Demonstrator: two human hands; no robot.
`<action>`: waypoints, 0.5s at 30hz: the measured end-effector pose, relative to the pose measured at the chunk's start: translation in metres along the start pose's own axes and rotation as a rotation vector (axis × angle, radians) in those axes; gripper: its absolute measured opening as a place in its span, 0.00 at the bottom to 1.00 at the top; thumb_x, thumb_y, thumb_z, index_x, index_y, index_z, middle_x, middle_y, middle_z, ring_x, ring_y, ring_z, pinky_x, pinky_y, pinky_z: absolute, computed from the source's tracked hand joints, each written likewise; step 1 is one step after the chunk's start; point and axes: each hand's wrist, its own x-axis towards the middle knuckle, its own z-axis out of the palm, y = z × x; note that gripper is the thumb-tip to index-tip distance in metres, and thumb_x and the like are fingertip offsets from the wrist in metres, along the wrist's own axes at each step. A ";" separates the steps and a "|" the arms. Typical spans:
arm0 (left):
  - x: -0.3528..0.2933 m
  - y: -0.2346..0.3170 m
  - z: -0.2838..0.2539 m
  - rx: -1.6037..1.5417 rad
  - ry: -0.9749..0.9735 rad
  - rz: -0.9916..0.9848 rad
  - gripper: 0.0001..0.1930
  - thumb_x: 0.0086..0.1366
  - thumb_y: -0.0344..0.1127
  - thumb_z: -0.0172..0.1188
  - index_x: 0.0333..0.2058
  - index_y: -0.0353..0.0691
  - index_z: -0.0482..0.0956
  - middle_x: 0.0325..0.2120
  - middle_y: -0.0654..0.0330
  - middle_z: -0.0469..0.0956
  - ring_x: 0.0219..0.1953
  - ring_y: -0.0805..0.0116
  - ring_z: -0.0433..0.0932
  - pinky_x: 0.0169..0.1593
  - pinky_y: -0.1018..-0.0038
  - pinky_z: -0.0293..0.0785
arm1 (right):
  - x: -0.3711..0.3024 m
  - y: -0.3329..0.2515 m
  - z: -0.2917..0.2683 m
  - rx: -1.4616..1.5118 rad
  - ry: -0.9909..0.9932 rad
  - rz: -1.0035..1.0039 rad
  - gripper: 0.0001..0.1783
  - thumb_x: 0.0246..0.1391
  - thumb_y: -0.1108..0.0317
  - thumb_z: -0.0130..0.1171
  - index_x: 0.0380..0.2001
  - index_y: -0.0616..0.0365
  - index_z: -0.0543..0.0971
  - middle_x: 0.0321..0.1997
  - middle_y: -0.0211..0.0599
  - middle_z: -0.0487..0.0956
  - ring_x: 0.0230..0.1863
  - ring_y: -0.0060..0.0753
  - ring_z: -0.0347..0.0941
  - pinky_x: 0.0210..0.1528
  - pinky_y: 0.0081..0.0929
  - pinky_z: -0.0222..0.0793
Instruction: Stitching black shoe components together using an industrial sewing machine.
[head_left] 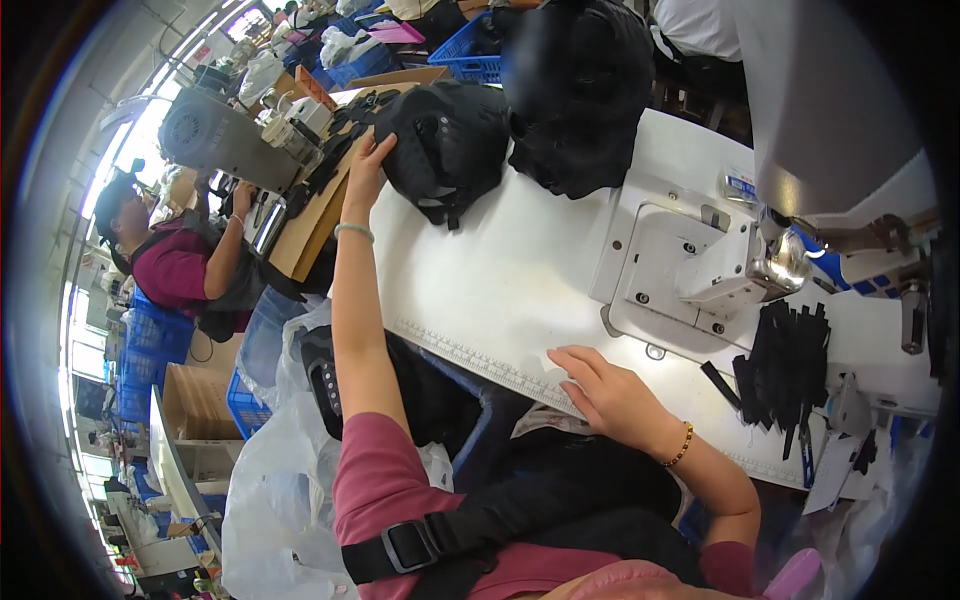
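Observation:
My left arm stretches to the far side of the white sewing table [450, 290]. There my left hand [366, 170] touches the left edge of a black fabric bag [445, 150], its fingers apart and not visibly wrapped round it. Metal eyelets and a strap end show on the bag. At the table's near edge, by the printed ruler strip [480, 366], my right hand [612, 398] rests with its fingers loosely spread and nothing in them. Another black bag-like bundle [580, 100] lies just right of the first one.
A sewing machine [690, 265] stands at the right, with a heap of black strips [785, 365] before it. Black fabric [430, 395] and clear plastic [270, 500] hang below the table's left edge. A co-worker [180, 260] sits at another machine [225, 140], far left.

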 end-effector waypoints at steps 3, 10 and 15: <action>0.026 -0.011 0.003 -0.067 0.082 0.023 0.20 0.59 0.35 0.62 0.49 0.40 0.70 0.43 0.64 0.75 0.47 0.73 0.72 0.54 0.74 0.65 | -0.001 0.006 -0.003 0.011 -0.032 0.058 0.18 0.52 0.73 0.55 0.48 0.56 0.72 0.47 0.40 0.72 0.35 0.42 0.75 0.36 0.31 0.72; 0.082 -0.016 0.018 -0.053 0.133 0.060 0.25 0.57 0.40 0.61 0.53 0.41 0.68 0.48 0.60 0.72 0.51 0.69 0.69 0.56 0.75 0.59 | -0.001 0.017 -0.002 0.044 -0.046 0.064 0.14 0.50 0.74 0.56 0.42 0.56 0.75 0.44 0.37 0.74 0.34 0.39 0.76 0.36 0.28 0.73; 0.105 -0.047 0.028 0.145 0.079 -0.161 0.36 0.58 0.54 0.56 0.59 0.37 0.62 0.58 0.52 0.63 0.58 0.63 0.63 0.61 0.74 0.55 | -0.001 0.020 -0.006 0.061 -0.072 0.082 0.14 0.49 0.74 0.56 0.42 0.56 0.75 0.42 0.37 0.75 0.34 0.41 0.76 0.35 0.29 0.73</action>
